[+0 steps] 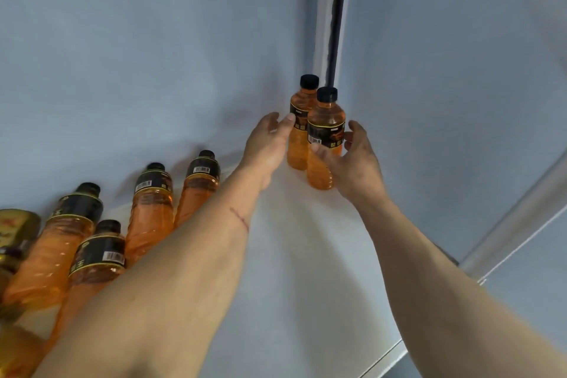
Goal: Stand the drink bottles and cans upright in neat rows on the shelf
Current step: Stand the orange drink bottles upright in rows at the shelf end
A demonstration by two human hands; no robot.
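Observation:
Two orange drink bottles with black caps and black labels stand upright in the shelf's back right corner. The front bottle (323,144) sits between the thumb and curled fingers of my right hand (356,163). Just behind it is the back bottle (299,132); my left hand (268,141) reaches in from the left with relaxed fingers, fingertips touching its label. Several more orange bottles (150,209) stand in a group at the left of the white shelf (291,239).
A gold can (15,230) shows at the far left edge, partly cut off. A grey upright post (333,24) runs up behind the corner bottles. A metal rail (515,221) crosses diagonally at the right. Pale walls close the back and right side.

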